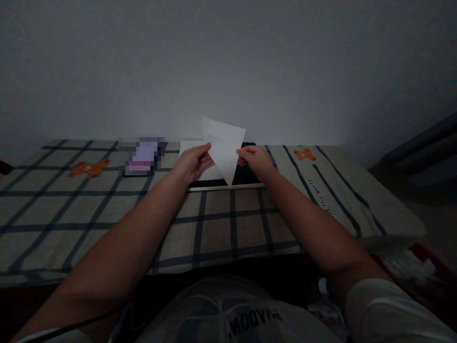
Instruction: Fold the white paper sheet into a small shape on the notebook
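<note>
A white sheet of paper (pixel 225 145), partly folded to a point at the bottom, is held up between my two hands. My left hand (pixel 194 162) pinches its left edge, thumb on top and fingers behind. On the opposite edge, my right hand (pixel 254 159) grips the paper between thumb and fingertips. Beneath the hands lies a flat black item (pixel 248 176) with a pale front edge; the paper and hands cover much of it. Another white sheet (pixel 189 144) rests on its left part, partly hidden by my left hand.
A checked cloth (pixel 214 228) with bear prints covers the table. To the left lies a phone-like rectangle (pixel 143 155), its surface pixelated. A pale wall (pixel 228 66) rises behind the table. Clear plastic (pixel 328 314) and a red item (pixel 432 257) are low on the right.
</note>
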Tool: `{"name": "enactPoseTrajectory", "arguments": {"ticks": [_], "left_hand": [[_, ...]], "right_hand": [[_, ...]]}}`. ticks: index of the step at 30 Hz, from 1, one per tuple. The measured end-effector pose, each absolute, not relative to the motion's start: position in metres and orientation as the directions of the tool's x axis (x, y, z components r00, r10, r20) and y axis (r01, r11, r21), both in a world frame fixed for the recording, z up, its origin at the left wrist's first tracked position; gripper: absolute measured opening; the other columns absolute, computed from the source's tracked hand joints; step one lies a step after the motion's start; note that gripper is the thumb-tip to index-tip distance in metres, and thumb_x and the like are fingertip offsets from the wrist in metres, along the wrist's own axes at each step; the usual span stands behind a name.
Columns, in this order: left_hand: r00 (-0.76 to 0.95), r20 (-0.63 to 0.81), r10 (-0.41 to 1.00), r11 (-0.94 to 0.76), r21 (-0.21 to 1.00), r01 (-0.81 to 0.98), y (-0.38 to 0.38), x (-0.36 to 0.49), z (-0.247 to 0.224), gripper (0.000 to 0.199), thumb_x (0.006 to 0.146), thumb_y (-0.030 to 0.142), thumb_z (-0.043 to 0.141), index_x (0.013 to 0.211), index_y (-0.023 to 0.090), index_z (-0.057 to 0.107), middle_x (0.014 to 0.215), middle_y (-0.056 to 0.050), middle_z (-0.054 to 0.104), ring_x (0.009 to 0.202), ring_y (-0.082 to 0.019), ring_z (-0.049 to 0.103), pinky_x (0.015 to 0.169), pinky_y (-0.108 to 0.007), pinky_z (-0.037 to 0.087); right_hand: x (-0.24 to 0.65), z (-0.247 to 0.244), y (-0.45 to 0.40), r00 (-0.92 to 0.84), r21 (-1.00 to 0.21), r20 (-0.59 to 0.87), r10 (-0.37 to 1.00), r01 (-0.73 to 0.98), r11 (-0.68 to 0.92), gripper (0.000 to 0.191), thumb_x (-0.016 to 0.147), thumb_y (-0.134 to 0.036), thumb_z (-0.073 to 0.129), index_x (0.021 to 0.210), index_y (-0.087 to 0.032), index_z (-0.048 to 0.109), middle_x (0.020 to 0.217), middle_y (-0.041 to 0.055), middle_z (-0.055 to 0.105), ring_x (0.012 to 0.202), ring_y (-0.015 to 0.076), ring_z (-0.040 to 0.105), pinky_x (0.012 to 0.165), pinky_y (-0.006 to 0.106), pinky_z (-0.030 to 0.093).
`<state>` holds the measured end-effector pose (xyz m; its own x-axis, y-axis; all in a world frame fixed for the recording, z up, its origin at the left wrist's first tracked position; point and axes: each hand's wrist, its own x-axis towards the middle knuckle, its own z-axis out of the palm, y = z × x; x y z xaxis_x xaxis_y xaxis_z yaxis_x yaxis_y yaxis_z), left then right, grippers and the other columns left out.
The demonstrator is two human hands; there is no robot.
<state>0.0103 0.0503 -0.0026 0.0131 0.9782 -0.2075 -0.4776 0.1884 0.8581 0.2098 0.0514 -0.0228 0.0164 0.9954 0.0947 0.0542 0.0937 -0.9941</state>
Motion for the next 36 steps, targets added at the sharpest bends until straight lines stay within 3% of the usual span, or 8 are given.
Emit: {"name": "enactPoseTrajectory", "arguments": {"ticks": [22,33,36], "left_hand": [[-0.037,-0.179,0.983,0.135,0.847,-0.514,0.063,0.000,-0.009,0.007,0.093,0.009,0.067,0.092,0.014,0.071,0.092,-0.008,0.079,0.086,-0.016,0.077,0.084,-0.024,0.065],[-0.106,-0.164,0.981,0.088,0.855,-0.511,0.067,-0.004,-0.012,0.009,0.095,0.016,0.066,0.086,0.017,0.068,0.085,-0.005,0.076,0.082,-0.014,0.075,0.083,-0.022,0.063],[-0.135,-0.124,0.983,0.034,0.849,-0.526,0.069,-0.005,-0.015,0.013,0.091,0.009,0.066,0.083,0.018,0.066,0.085,-0.002,0.075,0.079,-0.010,0.073,0.083,-0.021,0.062]], "right_hand": [[0.206,-0.025,0.052,0.000,-0.992,0.098,0.995,0.077,0.097,0.022,0.091,-0.018,0.070,0.069,-0.021,0.065,0.060,-0.0022,0.065,0.057,0.0107,0.061,0.062,0.026,0.052],[0.203,-0.032,0.053,-0.041,-0.989,0.114,0.993,0.095,0.118,0.019,0.090,-0.022,0.071,0.071,-0.021,0.065,0.062,-0.0015,0.067,0.058,0.0114,0.063,0.061,0.025,0.052],[0.204,-0.034,0.052,-0.071,-0.985,0.138,0.988,0.093,0.145,0.019,0.090,-0.024,0.071,0.072,-0.021,0.066,0.063,-0.0012,0.068,0.059,0.0114,0.063,0.062,0.026,0.053]]}}
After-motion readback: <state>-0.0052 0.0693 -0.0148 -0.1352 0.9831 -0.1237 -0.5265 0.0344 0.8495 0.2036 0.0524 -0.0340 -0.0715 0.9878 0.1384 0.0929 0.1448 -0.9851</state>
